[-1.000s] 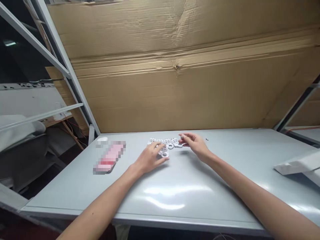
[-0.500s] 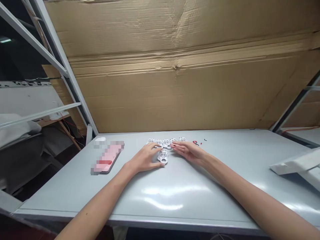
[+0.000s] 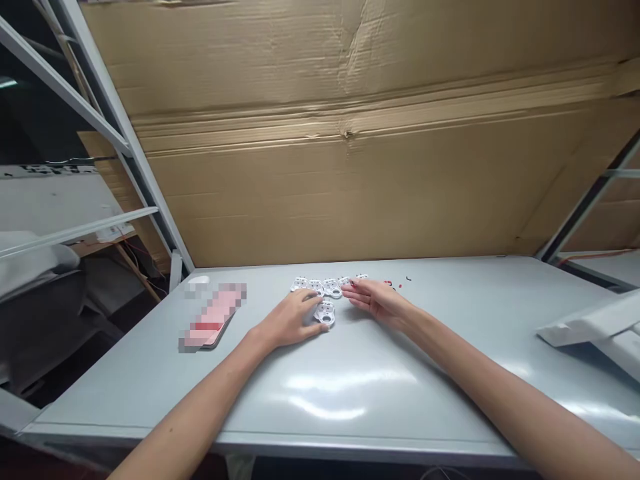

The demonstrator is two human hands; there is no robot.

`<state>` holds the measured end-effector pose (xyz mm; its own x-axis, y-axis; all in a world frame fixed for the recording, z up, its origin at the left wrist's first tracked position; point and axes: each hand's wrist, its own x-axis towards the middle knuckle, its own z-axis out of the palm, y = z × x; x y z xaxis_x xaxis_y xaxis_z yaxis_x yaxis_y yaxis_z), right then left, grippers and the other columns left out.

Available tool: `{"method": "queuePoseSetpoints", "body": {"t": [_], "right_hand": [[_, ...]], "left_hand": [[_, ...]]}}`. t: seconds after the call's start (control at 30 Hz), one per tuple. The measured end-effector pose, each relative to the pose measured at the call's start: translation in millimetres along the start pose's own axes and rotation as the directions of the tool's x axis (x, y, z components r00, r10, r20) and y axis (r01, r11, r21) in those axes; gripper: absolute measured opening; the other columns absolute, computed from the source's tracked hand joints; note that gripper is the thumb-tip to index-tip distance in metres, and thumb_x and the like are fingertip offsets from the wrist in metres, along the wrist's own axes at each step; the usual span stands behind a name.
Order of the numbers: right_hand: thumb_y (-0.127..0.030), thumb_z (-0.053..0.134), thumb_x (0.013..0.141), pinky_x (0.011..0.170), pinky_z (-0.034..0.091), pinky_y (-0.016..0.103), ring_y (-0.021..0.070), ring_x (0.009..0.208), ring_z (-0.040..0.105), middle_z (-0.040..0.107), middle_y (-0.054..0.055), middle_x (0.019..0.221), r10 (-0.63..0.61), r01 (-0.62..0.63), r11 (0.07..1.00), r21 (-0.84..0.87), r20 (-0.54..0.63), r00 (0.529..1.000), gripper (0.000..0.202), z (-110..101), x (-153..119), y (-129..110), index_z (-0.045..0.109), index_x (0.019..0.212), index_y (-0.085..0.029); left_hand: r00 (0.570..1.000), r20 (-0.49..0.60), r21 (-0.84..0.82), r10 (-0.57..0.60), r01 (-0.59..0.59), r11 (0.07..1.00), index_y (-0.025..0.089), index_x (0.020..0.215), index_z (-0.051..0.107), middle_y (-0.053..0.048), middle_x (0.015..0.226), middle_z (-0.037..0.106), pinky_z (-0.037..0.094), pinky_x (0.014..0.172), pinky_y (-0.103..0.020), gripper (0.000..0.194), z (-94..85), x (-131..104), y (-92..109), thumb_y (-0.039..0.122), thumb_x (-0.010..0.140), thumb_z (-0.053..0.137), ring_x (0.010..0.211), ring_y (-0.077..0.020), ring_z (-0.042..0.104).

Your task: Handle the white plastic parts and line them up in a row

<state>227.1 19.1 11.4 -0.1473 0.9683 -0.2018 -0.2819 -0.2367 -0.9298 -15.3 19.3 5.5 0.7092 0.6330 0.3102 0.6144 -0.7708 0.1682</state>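
Observation:
My left hand (image 3: 290,317) rests on the grey table, its thumb and forefinger curved about a small white plastic part (image 3: 326,313) with a round hole. The thumb tip meets the part's near edge and the forefinger lies at its far edge. Beyond it, several similar white parts (image 3: 331,287) stand in a row, the left ones partly behind my left fingers. My right hand (image 3: 379,301) lies on its side at the row's right end, fingers stretched out and slightly apart. It partly covers the parts there. A speck of red shows near its fingertips; what it is I cannot make out.
Tiny red and black bits (image 3: 389,284) are scattered beyond my right hand. A blurred pink flat object (image 3: 215,317) and a white rounded item (image 3: 199,281) lie at left. White foam-like pieces (image 3: 595,323) lie at right. Cardboard (image 3: 345,193) walls the table's back.
The whole view has shifted slightly. Both hands keep nearly the same places, the left still around the near white part, the right at the row with its fingers barely moved.

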Motion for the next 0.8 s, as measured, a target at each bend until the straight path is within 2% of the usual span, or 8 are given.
{"method": "queuePoseSetpoints", "body": {"t": [0.37, 0.57, 0.7, 0.8], "right_hand": [[-0.02, 0.062, 0.089, 0.103, 0.052, 0.034, 0.0221, 0.112, 0.066, 0.07, 0.015, 0.118, 0.063, -0.064, 0.994, 0.09, 0.011, 0.998, 0.009, 3.3, 0.4, -1.2, 0.064, 0.097, -0.017], [-0.026, 0.066, 0.088, 0.104, 0.051, 0.034, 0.0226, 0.112, 0.066, 0.069, 0.014, 0.12, 0.035, -0.035, 0.999, 0.036, 0.018, 0.999, 0.012, 2.8, -3.6, -1.2, 0.066, 0.097, -0.017], [-0.027, 0.068, 0.087, 0.104, 0.051, 0.039, 0.0244, 0.11, 0.067, 0.068, 0.012, 0.122, -0.01, 0.01, 0.999, -0.036, 0.012, 1.0, 0.017, 3.7, -6.9, -2.6, 0.066, 0.101, -0.018], [-0.028, 0.072, 0.083, 0.103, 0.051, 0.042, 0.0254, 0.109, 0.068, 0.069, 0.011, 0.122, -0.024, 0.028, 0.997, -0.074, 0.053, 0.998, 0.023, 1.7, -5.3, -0.8, 0.066, 0.104, -0.02]], "left_hand": [[1.0, -0.004, 0.004, 0.016, -0.016, 1.0, 0.018, 0.124, 0.06, -0.015, 0.128, 0.058, 0.046, 0.1, -0.043, 0.043, 1.9, 1.6, 9.6, 0.044, 0.09, 0.063, 0.118, -0.0302, 0.055], [0.999, 0.003, 0.019, 0.039, -0.039, 0.999, 0.017, 0.127, 0.059, -0.015, 0.13, 0.057, 0.045, 0.1, -0.043, 0.047, -2.7, 0.3, 7.6, 0.047, 0.09, 0.062, 0.12, -0.0307, 0.054], [0.999, 0.008, 0.027, 0.038, -0.038, 0.999, 0.017, 0.125, 0.06, -0.016, 0.13, 0.056, 0.045, 0.101, -0.043, 0.048, -8.2, -0.4, 7.7, 0.047, 0.088, 0.064, 0.12, -0.0313, 0.053], [0.999, 0.01, 0.023, 0.037, -0.037, 0.999, 0.018, 0.123, 0.061, -0.014, 0.127, 0.058, 0.046, 0.099, -0.042, 0.044, -8.8, 0.3, 9.6, 0.046, 0.089, 0.062, 0.118, -0.03, 0.055]]}}
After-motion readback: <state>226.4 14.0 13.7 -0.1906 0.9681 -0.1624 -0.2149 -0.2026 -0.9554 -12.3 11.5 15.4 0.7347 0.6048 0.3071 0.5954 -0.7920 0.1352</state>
